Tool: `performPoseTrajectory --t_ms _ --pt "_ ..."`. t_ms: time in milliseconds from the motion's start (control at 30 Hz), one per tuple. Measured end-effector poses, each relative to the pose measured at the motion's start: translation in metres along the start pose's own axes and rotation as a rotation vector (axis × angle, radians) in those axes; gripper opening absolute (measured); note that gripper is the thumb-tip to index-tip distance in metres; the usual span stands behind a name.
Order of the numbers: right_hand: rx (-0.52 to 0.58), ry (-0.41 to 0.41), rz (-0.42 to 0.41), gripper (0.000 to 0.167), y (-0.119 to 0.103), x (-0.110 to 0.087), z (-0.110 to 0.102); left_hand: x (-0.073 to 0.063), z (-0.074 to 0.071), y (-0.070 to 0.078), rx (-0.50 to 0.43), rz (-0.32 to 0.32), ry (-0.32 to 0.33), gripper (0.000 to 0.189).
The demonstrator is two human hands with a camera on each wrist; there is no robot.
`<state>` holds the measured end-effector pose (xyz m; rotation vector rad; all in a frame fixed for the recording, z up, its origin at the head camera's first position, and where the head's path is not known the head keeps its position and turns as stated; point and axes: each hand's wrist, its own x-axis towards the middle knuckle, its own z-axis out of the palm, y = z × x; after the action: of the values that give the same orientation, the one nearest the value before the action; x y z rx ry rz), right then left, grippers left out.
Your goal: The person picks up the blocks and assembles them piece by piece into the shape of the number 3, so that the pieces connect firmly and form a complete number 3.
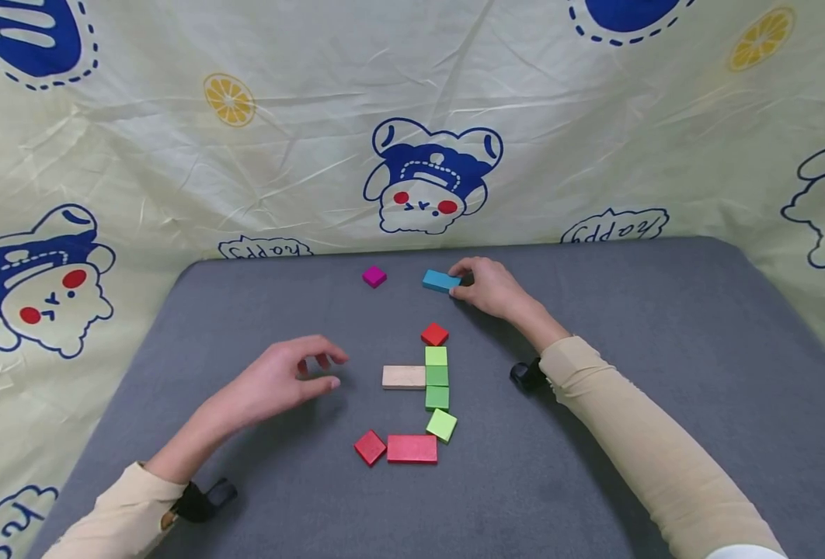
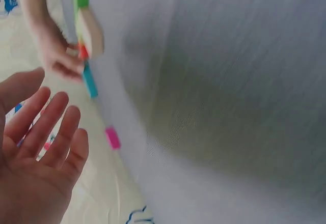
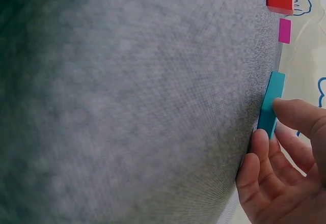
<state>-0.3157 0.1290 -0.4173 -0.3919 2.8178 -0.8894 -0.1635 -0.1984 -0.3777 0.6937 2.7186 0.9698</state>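
Note:
Near the far edge of the table, my right hand point(image 1: 489, 289) pinches the right end of a blue rectangular block point(image 1: 438, 280) between thumb and fingers. The right wrist view shows the thumb against the side of this block point(image 3: 271, 102). My left hand point(image 1: 287, 376) is held over the table with relaxed fingers and nothing in them, left of a plain wooden block point(image 1: 403, 377). That block's right end meets a column of green blocks point(image 1: 436, 376). A red block point(image 1: 435, 335) sits turned at the column's far end. Left of the blue block lies a magenta block point(image 1: 374, 276).
At the column's near end is a tilted light green block point(image 1: 442, 425). It is beside a long red block point(image 1: 412, 449), with a turned red block point(image 1: 370, 448) to the left. A patterned cloth point(image 1: 328, 178) hangs behind the grey table point(image 1: 664, 373).

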Motion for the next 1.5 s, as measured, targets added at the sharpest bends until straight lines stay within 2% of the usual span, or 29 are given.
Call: performPoseTrajectory --t_ms 100,267,400,533,667,867,1067,1267,1500 --pt "0.0 -0.004 -0.006 0.036 0.001 0.0 0.001 0.01 -0.014 -0.005 -0.005 -0.029 0.074 0.026" --pt "-0.002 -0.005 0.001 0.037 0.001 0.0 0.002 0.033 -0.025 -0.018 0.002 -0.065 0.196 0.018" --pt "0.001 -0.003 0.0 0.037 0.003 0.0 0.002 0.055 -0.034 -0.026 0.013 -0.087 0.242 0.015" --pt "0.012 0.004 -0.006 0.037 0.003 0.0 0.002 0.076 -0.042 -0.034 0.041 -0.11 0.233 0.017" --pt "0.013 -0.002 0.0 0.037 0.002 -0.001 0.001 0.095 -0.042 -0.043 0.041 -0.14 0.215 0.021" --pt "0.008 -0.007 0.004 0.037 0.001 -0.002 -0.001 0.121 -0.031 -0.053 0.055 -0.143 0.195 0.029" --pt "0.008 -0.005 0.009 0.036 0.0 -0.002 -0.001 0.143 -0.019 -0.049 0.039 -0.176 0.171 0.033" --pt "0.003 -0.008 0.009 0.036 0.0 -0.002 0.0 0.16 -0.01 -0.049 -0.011 -0.213 0.164 0.037" --pt "0.005 -0.001 0.0 0.036 0.0 -0.002 -0.001 0.171 -0.003 -0.051 -0.104 -0.291 0.174 0.037"
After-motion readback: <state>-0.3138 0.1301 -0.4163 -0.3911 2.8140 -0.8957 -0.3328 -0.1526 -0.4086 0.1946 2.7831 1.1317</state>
